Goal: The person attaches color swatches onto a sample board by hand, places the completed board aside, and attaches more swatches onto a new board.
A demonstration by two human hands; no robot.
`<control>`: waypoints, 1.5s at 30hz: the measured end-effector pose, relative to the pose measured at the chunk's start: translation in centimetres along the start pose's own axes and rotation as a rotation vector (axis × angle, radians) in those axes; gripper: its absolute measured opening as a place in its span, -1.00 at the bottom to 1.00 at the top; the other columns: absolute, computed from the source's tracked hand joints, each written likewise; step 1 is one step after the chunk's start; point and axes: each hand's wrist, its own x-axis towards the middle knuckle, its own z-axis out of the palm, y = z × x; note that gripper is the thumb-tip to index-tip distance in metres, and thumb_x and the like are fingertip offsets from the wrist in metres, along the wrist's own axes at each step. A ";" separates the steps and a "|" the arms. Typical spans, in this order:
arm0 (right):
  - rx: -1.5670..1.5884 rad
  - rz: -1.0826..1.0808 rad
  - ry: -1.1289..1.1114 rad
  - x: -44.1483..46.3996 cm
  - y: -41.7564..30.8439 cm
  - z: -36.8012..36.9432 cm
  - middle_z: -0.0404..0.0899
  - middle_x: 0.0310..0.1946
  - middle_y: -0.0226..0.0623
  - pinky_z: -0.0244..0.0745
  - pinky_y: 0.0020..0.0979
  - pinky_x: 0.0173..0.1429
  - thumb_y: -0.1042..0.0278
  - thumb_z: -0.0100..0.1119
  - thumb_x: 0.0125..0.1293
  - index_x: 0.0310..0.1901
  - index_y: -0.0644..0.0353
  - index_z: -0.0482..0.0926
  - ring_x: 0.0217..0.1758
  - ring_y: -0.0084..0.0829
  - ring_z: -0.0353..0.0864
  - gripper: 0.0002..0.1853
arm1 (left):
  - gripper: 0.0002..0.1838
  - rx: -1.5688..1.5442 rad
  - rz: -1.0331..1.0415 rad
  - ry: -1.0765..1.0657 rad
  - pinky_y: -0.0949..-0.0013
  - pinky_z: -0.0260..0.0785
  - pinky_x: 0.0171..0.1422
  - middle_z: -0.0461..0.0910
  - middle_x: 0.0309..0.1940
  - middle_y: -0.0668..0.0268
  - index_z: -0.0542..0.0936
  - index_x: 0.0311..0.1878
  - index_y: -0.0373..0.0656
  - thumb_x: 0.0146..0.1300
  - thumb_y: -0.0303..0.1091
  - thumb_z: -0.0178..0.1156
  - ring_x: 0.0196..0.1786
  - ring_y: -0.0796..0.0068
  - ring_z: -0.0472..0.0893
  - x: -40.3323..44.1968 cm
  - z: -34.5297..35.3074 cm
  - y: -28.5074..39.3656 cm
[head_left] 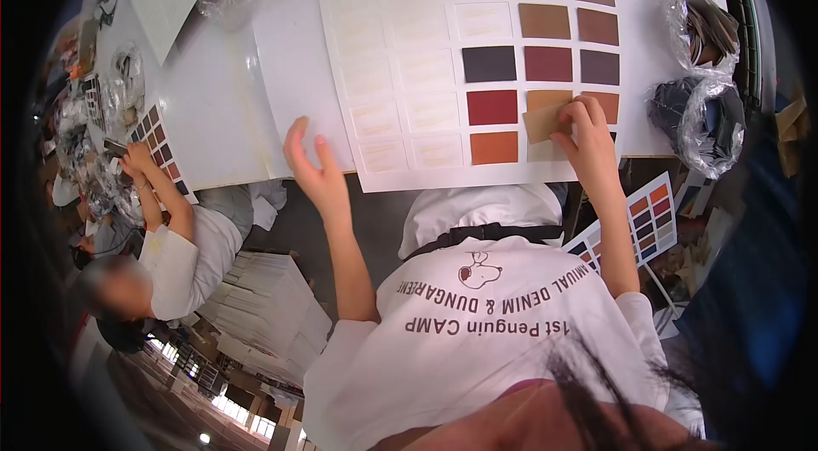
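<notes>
A white sample card [417, 179] lies before me at the table's front edge. Rectangular swatches in grey, brown, dark red and orange fill much of its right side. The left columns hold bare outlined boxes with faint yellowish streaks. Between the fingertips of my right hand [588, 140] is a tan swatch [540, 124], tilted over the lower part of the card and partly covering another tan-brown piece. My left hand [319, 171] is open, thumb and fingers apart, just left of the card, holding nothing.
Clear plastic bags of swatches [700, 123] line the table's right side. A finished-looking colour card [652, 216] stands below the table at right. On the left, a co-worker [183, 255] handles another swatch card [158, 140]. Stacked white sheets [264, 306] stand behind.
</notes>
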 end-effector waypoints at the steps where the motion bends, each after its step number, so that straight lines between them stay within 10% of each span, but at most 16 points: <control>1: 0.032 0.048 -0.011 -0.3 -0.3 -0.4 0.46 -0.03 -0.20 0.47 -0.26 0.03 0.57 0.36 0.02 -0.05 0.19 0.42 0.01 -0.12 0.50 -0.56 | -0.57 -0.130 -0.207 0.058 0.18 0.12 0.45 0.41 0.30 0.10 0.34 0.31 -0.29 0.43 -0.38 0.03 0.36 0.24 0.36 -0.2 -0.5 -1.0; 8: -0.050 0.071 -0.118 2.3 -0.9 -1.8 0.51 -0.16 -0.24 0.48 -0.30 -0.14 0.61 0.35 0.01 -0.23 0.27 0.42 -0.17 -0.21 0.53 -0.68 | -0.47 -0.165 0.086 -0.098 0.15 0.00 0.53 0.36 0.34 -0.01 0.20 0.38 -0.37 0.39 -0.44 0.02 0.44 0.15 0.28 0.6 4.9 0.5; 16: 0.605 0.233 0.016 5.9 -1.6 -2.1 0.44 -0.59 -0.47 0.24 -0.59 -0.40 0.58 0.22 0.27 -0.14 0.29 0.63 -0.51 -0.72 0.31 -0.86 | -0.53 -0.235 0.010 -0.206 0.07 0.07 0.44 0.36 0.33 0.07 0.27 0.29 -0.33 0.37 -0.41 0.07 0.34 0.12 0.34 0.3 5.3 0.9; 28: 0.956 0.362 0.059 13.2 -0.5 0.0 0.49 -0.66 -0.47 0.49 -0.65 -0.41 0.47 0.28 0.31 -0.35 0.28 0.52 -0.66 -0.74 0.35 -0.86 | -0.62 0.021 0.548 -0.420 0.11 0.13 0.35 0.43 0.30 0.29 0.55 0.12 -0.21 0.23 -0.40 0.21 0.34 0.20 0.34 5.8 11.2 11.9; 34: 0.909 0.396 0.055 13.5 -0.6 0.3 0.60 -0.57 -0.35 0.18 -0.68 -0.59 0.44 0.28 0.32 -0.31 0.28 0.55 -0.67 -0.74 0.36 -0.88 | -0.57 0.083 0.610 -0.451 0.11 0.14 0.33 0.42 0.32 0.33 0.55 0.14 -0.22 0.20 -0.30 0.27 0.37 0.28 0.33 6.4 13.7 12.1; 45: 0.734 0.465 0.025 14.2 -2.3 -0.9 0.52 -0.68 -0.33 0.19 -0.56 -0.62 0.38 0.32 0.26 -0.39 0.28 0.49 -0.71 -0.64 0.36 -0.79 | -0.54 0.245 0.694 -0.501 -0.02 0.04 0.40 0.40 0.34 0.30 0.55 0.14 -0.21 0.19 -0.26 0.29 0.39 0.29 0.30 6.5 14.2 12.3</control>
